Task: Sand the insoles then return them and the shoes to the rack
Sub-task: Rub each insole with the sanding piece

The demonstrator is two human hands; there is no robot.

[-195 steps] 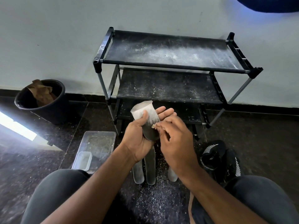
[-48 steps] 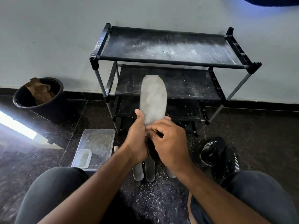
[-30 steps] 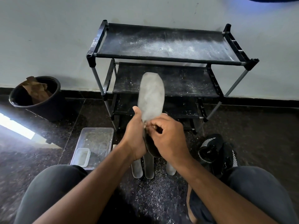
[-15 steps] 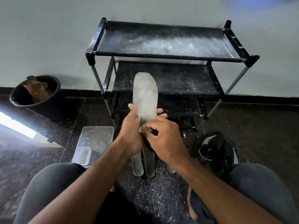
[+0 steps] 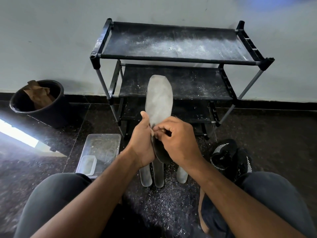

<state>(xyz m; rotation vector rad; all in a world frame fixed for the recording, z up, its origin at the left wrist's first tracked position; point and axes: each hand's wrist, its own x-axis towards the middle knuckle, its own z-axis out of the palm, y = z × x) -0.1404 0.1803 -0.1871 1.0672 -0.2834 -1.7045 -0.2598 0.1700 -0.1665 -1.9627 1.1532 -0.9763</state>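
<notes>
A grey insole (image 5: pixel 159 98) stands upright in front of me, toe end up. My left hand (image 5: pixel 143 143) grips its lower half from the left. My right hand (image 5: pixel 178 141) is closed on a small tan piece of sandpaper (image 5: pixel 158 132), pressed against the insole's middle edge. Three more grey insoles (image 5: pixel 158 174) lie side by side on the floor under my hands, partly hidden. A pair of black shoes (image 5: pixel 228 157) with white stripes sits on the floor to the right. The black three-shelf rack (image 5: pixel 171 59) stands against the wall, dusted white.
A clear plastic tray (image 5: pixel 101 148) with a small tub inside lies on the floor at the left. A black bucket (image 5: pixel 42 103) holding brown paper stands by the wall, far left. Grey dust covers the dark floor between my knees.
The bent insole was straightened and raised upright since the earliest frame. Over the last second my hands have stayed at its middle, shifting slightly; my right hand keeps rubbing there.
</notes>
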